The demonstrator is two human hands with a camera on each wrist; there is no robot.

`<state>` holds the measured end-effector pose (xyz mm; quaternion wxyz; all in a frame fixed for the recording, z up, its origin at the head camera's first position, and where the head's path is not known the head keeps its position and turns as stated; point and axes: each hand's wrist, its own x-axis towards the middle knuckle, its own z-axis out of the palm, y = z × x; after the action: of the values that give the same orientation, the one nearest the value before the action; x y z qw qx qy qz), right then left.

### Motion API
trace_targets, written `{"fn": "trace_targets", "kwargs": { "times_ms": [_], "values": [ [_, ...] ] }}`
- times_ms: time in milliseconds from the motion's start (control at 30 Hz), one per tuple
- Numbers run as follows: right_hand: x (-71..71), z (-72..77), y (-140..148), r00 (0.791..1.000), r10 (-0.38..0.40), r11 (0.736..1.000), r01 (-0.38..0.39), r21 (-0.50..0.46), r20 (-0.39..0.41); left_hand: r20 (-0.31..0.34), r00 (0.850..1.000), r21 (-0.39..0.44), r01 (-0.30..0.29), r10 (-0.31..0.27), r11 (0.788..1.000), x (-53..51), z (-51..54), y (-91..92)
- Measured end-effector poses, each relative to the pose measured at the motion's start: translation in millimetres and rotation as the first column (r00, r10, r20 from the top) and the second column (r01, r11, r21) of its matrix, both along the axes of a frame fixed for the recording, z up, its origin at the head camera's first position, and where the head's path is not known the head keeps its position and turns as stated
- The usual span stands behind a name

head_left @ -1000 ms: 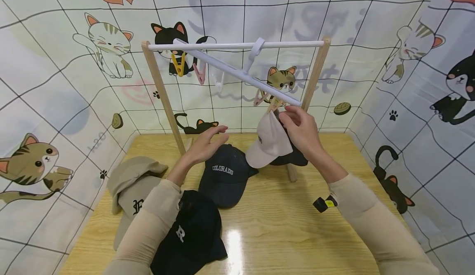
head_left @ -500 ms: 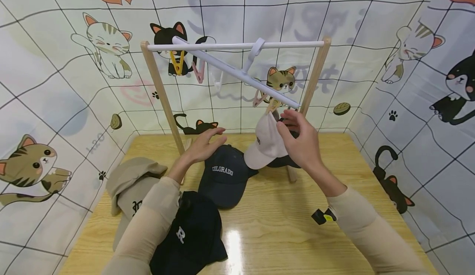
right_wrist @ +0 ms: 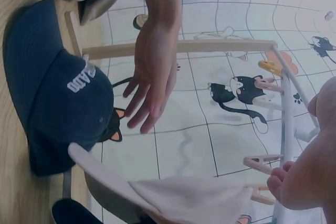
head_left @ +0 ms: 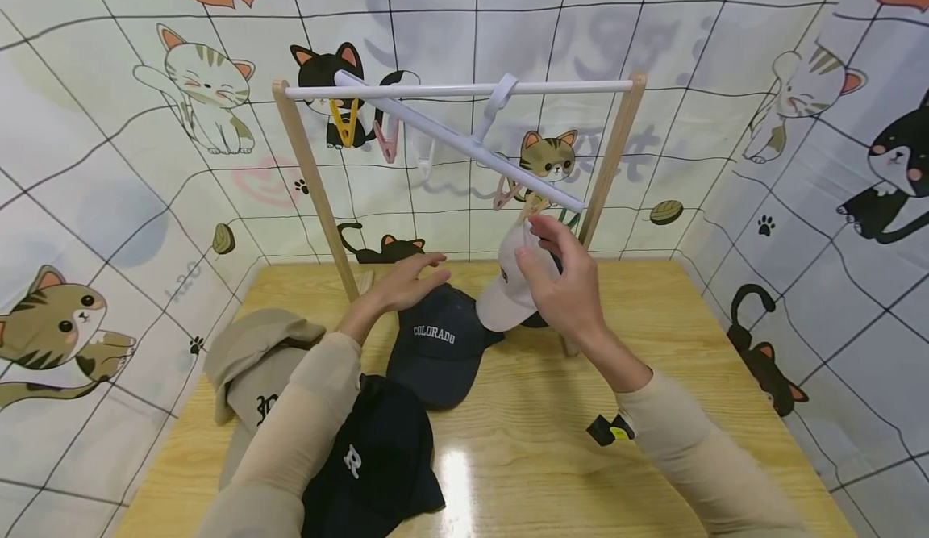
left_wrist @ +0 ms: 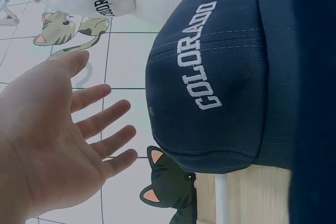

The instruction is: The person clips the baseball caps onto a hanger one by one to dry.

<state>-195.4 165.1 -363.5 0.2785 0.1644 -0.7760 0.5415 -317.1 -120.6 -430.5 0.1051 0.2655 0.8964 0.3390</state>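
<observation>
A white cap [head_left: 508,280] hangs from a wooden-coloured clip [head_left: 535,204] at the lower end of the tilted white hanger bar [head_left: 464,147]. Behind it, a dark cap [right_wrist: 73,213] is mostly hidden. My right hand [head_left: 569,284] is in front of the white cap's right side, fingers loosely bent and nothing gripped; in the right wrist view its fingertips [right_wrist: 275,182] lie near the clips. On the table sits a navy cap [head_left: 435,360] lettered COLORADO. My left hand [head_left: 399,284] hovers by its crown with fingers spread, apart from it in the left wrist view [left_wrist: 63,135].
A wooden-legged rack [head_left: 305,167] carries the hanger on its white top rail [head_left: 435,90]. Yellow [head_left: 344,123], pink [head_left: 387,141] and white clips hang from its raised left part. A black cap [head_left: 377,457] marked R and a beige cap [head_left: 254,352] lie front left.
My right hand has moved left and slightly down, from the right edge of the white cap to in front of it. My left hand and the caps have hardly moved.
</observation>
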Motion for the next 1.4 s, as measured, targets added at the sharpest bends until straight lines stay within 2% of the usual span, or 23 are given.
{"fn": "trace_targets", "kwargs": {
  "times_ms": [233,500,667,1100,1233,1400],
  "values": [
    [-5.4,-5.4,-12.4,0.997,0.076,0.996,-0.075,-0.057,0.012,0.011,1.0,-0.14,0.023,-0.022,0.99,-5.3,-5.8,8.8],
    [-11.4,-2.5,-25.3,0.985,0.121,0.987,-0.106,-0.123,0.123,-0.036,0.999,-0.206,0.022,-0.03,0.978,-10.7,-17.4,15.7],
    [-14.3,1.1,-29.5,0.972,0.134,0.985,-0.109,-0.135,0.191,-0.011,1.0,-0.262,0.025,-0.029,0.965,-10.4,-20.5,19.4],
    [-30.2,14.8,-33.3,0.923,0.198,0.965,-0.124,-0.231,0.33,0.049,0.999,-0.283,0.022,-0.008,0.959,-12.1,-21.0,18.9],
    [-34.1,18.9,-33.7,0.918,0.194,0.962,-0.109,-0.251,0.346,0.046,0.999,-0.268,0.013,-0.001,0.963,-12.9,-21.3,18.8],
    [-39.3,22.9,-33.9,0.909,0.19,0.957,-0.088,-0.277,0.37,0.008,1.0,-0.233,-0.009,0.011,0.972,-13.5,-20.0,18.3]
  ]
}}
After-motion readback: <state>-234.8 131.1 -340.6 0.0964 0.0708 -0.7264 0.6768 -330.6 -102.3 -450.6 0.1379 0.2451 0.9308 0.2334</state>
